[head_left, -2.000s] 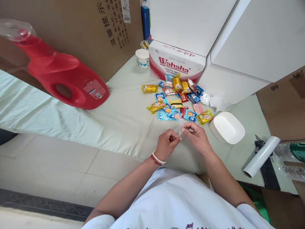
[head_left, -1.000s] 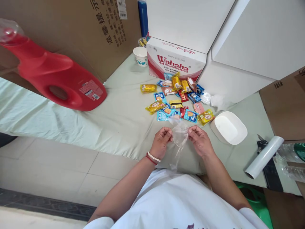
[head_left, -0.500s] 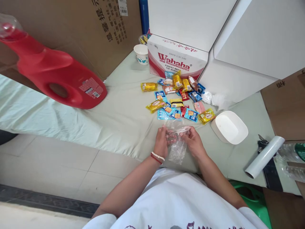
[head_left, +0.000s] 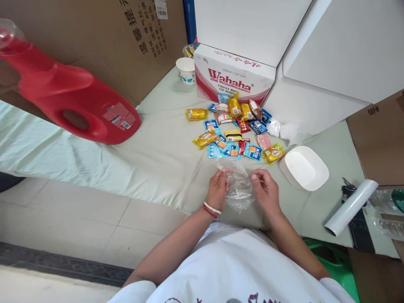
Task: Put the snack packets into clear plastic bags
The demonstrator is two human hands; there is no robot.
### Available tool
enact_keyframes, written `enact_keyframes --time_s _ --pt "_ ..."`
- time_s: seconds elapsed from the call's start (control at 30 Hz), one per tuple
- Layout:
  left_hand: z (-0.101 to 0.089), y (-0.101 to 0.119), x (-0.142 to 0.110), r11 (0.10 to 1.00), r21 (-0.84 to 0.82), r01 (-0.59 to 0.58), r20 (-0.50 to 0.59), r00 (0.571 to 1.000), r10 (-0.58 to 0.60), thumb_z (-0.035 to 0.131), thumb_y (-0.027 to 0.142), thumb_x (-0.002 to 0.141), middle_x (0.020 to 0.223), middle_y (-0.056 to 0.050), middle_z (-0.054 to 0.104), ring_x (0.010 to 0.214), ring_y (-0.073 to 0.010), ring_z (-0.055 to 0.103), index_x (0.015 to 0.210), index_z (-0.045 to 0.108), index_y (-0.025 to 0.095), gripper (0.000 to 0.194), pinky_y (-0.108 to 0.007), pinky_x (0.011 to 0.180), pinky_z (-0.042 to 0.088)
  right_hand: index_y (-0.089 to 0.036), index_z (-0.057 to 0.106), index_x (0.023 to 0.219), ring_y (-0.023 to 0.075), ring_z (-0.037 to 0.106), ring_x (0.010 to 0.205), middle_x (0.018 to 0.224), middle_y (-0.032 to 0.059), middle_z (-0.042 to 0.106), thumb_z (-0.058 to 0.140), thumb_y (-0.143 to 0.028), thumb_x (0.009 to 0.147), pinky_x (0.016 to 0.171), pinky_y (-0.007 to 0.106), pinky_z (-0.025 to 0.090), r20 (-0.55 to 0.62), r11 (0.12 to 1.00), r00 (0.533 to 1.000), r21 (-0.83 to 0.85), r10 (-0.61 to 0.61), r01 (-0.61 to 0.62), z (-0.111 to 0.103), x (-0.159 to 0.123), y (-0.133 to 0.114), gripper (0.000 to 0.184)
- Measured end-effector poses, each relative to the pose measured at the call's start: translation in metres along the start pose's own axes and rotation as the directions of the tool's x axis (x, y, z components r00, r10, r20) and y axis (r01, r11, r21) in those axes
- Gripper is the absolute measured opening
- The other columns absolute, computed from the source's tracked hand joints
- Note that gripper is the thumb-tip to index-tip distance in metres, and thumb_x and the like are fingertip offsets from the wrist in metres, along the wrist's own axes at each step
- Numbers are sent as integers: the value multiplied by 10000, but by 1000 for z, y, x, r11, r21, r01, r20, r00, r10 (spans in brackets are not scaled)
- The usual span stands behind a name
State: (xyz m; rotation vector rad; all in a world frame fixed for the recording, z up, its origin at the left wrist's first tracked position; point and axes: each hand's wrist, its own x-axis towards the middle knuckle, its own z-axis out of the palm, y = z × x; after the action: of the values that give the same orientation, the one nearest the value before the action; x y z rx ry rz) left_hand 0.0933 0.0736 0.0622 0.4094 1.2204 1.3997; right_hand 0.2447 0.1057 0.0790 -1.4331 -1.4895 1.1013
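A clear plastic bag hangs spread between my two hands, above the near edge of the cloth-covered table. My left hand, with a white bead and a red bracelet at the wrist, is closed on the bag's left side. At the bag's right edge, the thumb and fingers of my right hand are pinched together on the thin film. Just beyond the bag lies a loose pile of small wrapped snacks, among them a blue packet, a yellow packet and a red packet.
A white plastic bowl stands right of the snacks. Behind them is a Wahaha carton, with a paper cup beside it. A big red jug occupies the left. A plastic film roll and keys lie at right.
My hands have moved apart, the right one shifting rightward. The bag, bunched up before, is now spread wider between them.
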Motion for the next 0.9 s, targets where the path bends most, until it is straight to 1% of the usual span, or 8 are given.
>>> enact_keyframes --time_s 0.07,0.13,0.27,0.4,0.5,0.6,0.7,0.9 --pt "4 0 -4 999 26 -31 76 997 29 568 708 879 486 58 351 444 -111 259 938 707 195 535 -281 470 180 -259 689 1062 198 609 837 935 26 692 764 -495 812 716 303 491 232 987 972 136 47 -81 9 -2 -7 352" --pt "5 1 -7 998 43 -41 122 992 35 558 704 890 482 49 364 446 -118 270 953 725 191 543 -291 479 191 -249 704 994 191 607 781 854 13 689 795 -509 777 707 305 496 341 945 935 261 99 -196 18 0 -9 350" --pt "-6 9 -5 999 34 -26 90 996 22 560 706 891 476 61 331 438 -108 247 964 722 195 542 -282 463 172 -232 690 839 122 493 600 705 -34 606 875 -478 693 601 258 439 253 837 940 442 230 -323 13 13 2 340" --pt "-23 22 -1 998 -48 38 109 994 -32 568 711 885 488 93 301 420 -82 198 1146 691 190 595 -240 425 141 -246 662 819 141 586 705 767 -27 640 873 -401 722 701 278 513 248 711 935 607 254 -355 -13 24 8 279" --pt "-26 29 -2 994 -75 82 160 985 -69 573 707 885 491 109 294 406 -72 171 1260 652 175 655 -220 394 135 -255 638 827 230 681 955 990 26 732 804 -462 785 840 412 561 341 621 904 657 259 -427 -22 26 4 268" --pt "-22 32 -5 991 -66 116 215 971 -100 573 721 879 515 104 332 406 -64 211 1314 632 176 700 -207 384 162 -277 677 1020 272 698 1008 1150 74 734 770 -615 771 817 450 564 536 565 818 616 209 -548 -16 21 -1 430" --pt "-19 35 -6 990 -45 132 222 968 -119 597 733 856 554 89 394 417 -54 258 1320 637 181 722 -194 386 188 -283 656 1253 193 669 754 1044 66 751 885 -559 647 660 308 514 697 593 701 502 154 -629 -10 16 -3 705" --pt "-26 48 -3 986 -17 167 195 968 -160 646 715 829 594 77 469 410 -35 252 1311 633 188 715 -173 372 163 -193 758 1047 98 500 635 728 -37 633 946 -356 611 612 208 376 754 775 635 295 171 -559 -44 27 -4 502"
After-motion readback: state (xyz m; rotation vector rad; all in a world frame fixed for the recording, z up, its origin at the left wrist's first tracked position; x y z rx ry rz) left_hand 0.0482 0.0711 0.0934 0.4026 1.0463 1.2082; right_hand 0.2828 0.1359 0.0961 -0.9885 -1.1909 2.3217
